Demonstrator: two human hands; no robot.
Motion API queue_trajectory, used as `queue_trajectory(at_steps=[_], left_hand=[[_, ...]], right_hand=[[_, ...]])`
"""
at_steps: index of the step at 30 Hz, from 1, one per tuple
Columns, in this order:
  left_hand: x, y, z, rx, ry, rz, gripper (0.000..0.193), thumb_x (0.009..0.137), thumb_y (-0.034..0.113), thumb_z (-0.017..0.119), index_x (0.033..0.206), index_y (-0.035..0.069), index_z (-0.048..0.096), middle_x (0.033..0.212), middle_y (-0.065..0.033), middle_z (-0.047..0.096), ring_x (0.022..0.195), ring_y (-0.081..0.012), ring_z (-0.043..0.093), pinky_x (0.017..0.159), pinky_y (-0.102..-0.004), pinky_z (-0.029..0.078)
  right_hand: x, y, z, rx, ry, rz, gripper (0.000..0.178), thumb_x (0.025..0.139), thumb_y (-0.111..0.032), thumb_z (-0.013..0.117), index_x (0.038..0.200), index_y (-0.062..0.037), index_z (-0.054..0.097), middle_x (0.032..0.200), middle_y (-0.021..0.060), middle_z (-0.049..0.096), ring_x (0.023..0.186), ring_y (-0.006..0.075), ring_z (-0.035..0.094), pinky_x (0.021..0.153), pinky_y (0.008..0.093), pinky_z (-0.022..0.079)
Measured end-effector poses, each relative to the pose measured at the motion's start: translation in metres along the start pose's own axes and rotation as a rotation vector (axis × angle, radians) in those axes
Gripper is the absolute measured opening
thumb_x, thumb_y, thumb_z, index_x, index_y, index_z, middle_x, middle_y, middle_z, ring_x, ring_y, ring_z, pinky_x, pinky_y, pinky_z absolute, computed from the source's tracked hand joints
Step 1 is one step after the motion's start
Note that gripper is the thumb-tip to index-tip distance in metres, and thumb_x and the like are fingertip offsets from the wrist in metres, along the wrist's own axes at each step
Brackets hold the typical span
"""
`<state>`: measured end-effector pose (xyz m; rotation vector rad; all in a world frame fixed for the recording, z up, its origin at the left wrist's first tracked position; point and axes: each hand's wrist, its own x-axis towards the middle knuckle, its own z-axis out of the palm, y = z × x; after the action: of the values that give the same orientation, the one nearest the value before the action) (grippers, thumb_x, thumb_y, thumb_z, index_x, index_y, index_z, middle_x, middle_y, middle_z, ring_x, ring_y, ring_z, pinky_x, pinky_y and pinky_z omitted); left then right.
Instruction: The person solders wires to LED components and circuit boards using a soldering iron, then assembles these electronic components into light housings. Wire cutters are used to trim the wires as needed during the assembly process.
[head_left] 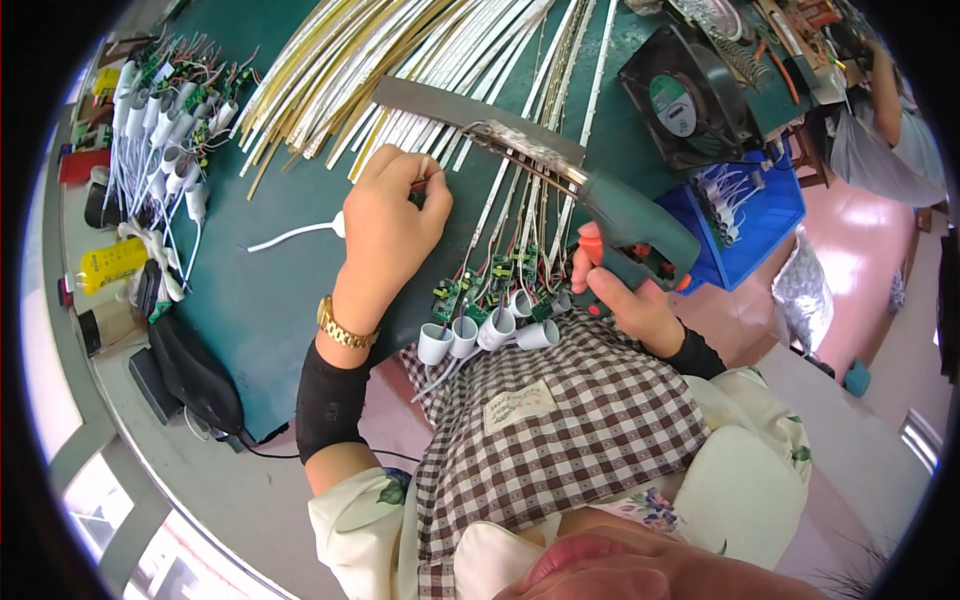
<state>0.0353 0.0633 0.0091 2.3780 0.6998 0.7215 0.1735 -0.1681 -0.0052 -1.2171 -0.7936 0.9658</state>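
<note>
The right hand (625, 295) is clamped on a green glue gun (610, 215), finger at the red trigger, nozzle lying across the white strips (520, 195) mid-surface. The left hand (390, 215) pinches wires down on a strip just left of it. Best to keep the strip pressed flat, feed gently, and keep fingertips off the hot tip. Small circuit boards (490, 285) sit at the near edge.
</note>
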Motion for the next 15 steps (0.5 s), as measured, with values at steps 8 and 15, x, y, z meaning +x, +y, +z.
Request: queue_trajectory(at_steps=[8,15], left_hand=[[0.000,0.003,0.012,0.112,-0.004,-0.052,0.008,0.073,0.009,0.071,0.073,0.006,0.064,0.076,-0.0065,0.056,0.065,-0.0247,0.058,0.055,-0.0372,0.047],[-0.002,0.007,0.008,0.118,0.008,-0.089,0.009,0.070,0.011,0.072,0.069,0.008,0.063,0.073,-0.0046,0.055,0.061,-0.0241,0.057,0.052,-0.0365,0.044]], right_hand=[[-0.016,0.020,-0.019,-0.256,-0.122,-0.106,0.044,0.092,-0.015,0.061,0.132,-0.0020,0.045,0.091,0.0102,0.059,0.083,0.0180,0.056,0.073,0.0333,0.049],[-0.028,0.031,-0.029,-0.405,-0.133,-0.135,0.038,0.092,-0.009,0.058,0.127,0.0002,0.048,0.087,0.0074,0.057,0.076,0.0162,0.056,0.071,0.0308,0.049]])
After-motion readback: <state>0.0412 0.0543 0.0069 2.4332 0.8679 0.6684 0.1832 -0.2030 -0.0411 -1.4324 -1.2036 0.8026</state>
